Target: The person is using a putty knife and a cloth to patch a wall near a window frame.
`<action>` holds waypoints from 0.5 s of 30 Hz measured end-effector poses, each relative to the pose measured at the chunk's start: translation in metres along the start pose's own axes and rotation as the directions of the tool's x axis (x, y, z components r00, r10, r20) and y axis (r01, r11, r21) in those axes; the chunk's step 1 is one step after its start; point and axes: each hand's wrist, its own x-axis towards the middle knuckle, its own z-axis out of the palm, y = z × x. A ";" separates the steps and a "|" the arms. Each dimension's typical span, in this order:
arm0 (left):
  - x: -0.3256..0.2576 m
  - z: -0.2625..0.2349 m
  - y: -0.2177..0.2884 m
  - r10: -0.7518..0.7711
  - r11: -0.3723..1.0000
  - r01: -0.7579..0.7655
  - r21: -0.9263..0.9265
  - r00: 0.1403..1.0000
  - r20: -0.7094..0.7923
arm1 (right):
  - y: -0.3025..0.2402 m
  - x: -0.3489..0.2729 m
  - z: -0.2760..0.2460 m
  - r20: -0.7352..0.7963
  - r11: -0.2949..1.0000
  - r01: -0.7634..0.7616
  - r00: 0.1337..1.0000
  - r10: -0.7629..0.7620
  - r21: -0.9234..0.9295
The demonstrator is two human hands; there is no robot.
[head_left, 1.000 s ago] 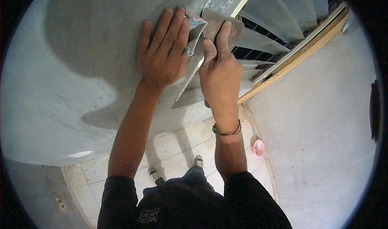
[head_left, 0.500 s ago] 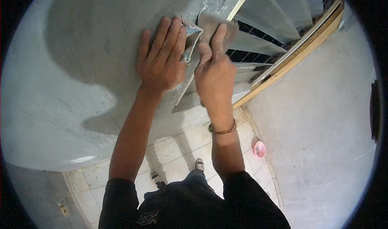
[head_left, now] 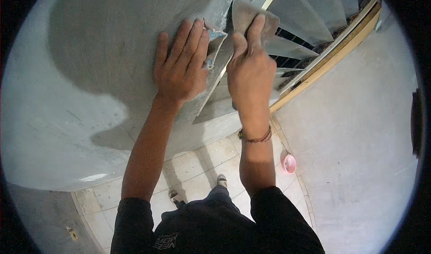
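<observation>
My left hand (head_left: pixel 182 65) lies flat against the grey wall (head_left: pixel 112 34), fingers stretched, pressing a folded piece of cloth-backed sandpaper (head_left: pixel 217 46). The sandpaper's frayed, bluish edge sticks out beside the index finger; the thumb is mostly hidden. To the right, my right hand (head_left: pixel 252 72) is closed round a putty knife (head_left: pixel 265 29) with a broad, dull metal blade. My index finger and thumb rest along that blade, and the palm hides most of the handle. The blade is by the wall's edge, in front of the window frame; whether it touches cannot be told.
Slanted glass louvres (head_left: pixel 296 14) and a wooden frame (head_left: pixel 314 67) fill the window opening at the right. Below, a pink bowl (head_left: pixel 289 164) stands on the tiled floor (head_left: pixel 188 168) near another grey wall (head_left: pixel 354 142). A small fitting (head_left: pixel 72 233) is at the lower left.
My right hand has moved the putty knife up and to the right, away from the sandpaper. My left hand stays almost in place on the wall.
</observation>
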 end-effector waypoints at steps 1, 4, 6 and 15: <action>0.001 0.000 0.000 -0.005 1.000 0.005 -0.012 1.000 -0.013 | -0.001 0.001 -0.002 0.015 1.000 -0.002 1.000 0.002 0.021; 0.002 -0.002 0.000 -0.008 0.999 0.008 -0.032 1.000 -0.014 | 0.003 -0.008 -0.001 0.088 1.000 0.019 0.996 -0.020 0.014; -0.001 -0.003 -0.001 -0.018 0.999 0.018 -0.039 1.000 0.012 | -0.001 0.000 -0.002 0.097 0.997 -0.016 0.995 0.008 0.074; -0.001 0.000 -0.006 0.009 0.999 -0.009 -0.053 1.000 -0.012 | 0.012 0.001 -0.005 0.098 0.998 -0.032 0.995 0.027 0.054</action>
